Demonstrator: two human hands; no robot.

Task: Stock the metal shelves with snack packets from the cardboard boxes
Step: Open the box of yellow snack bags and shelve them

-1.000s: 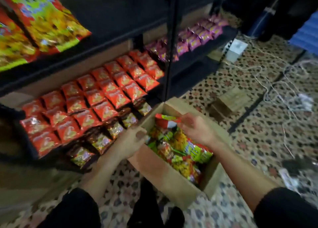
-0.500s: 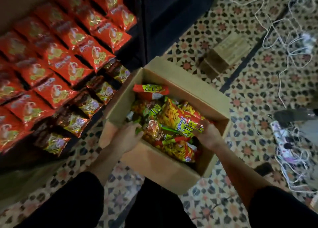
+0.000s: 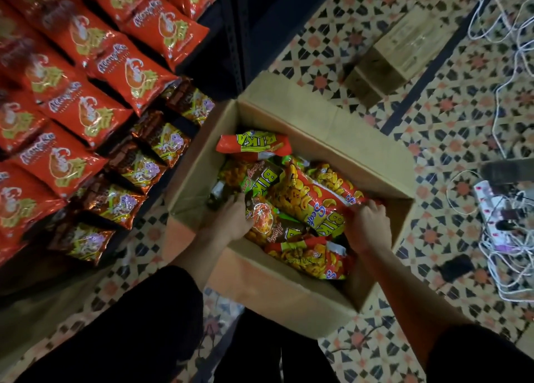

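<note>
An open cardboard box point(image 3: 315, 116) sits on the patterned floor in front of me, filled with red, yellow and green snack packets. Both my hands are inside it. My left hand point(image 3: 235, 220) curls round the left edge of a brown and orange packet point(image 3: 267, 217). My right hand point(image 3: 368, 223) grips the end of a red and yellow packet point(image 3: 310, 193) that lies across the pile. Another red packet point(image 3: 254, 144) lies at the far end of the box. The metal shelves point(image 3: 228, 35) at left hold rows of red packets point(image 3: 86, 116) and brown packets point(image 3: 130, 168).
A wooden block point(image 3: 396, 55) lies on the floor beyond the box. White cables point(image 3: 502, 73) and a power strip point(image 3: 497, 215) with plugs spread over the floor at right. A small dark object point(image 3: 456, 265) lies near the cables. My dark trousers fill the bottom.
My view has tilted down onto the box. My left hand left the box's outer wall and went inside onto a packet. My right hand let go of the far red packet and took one nearer me.
</note>
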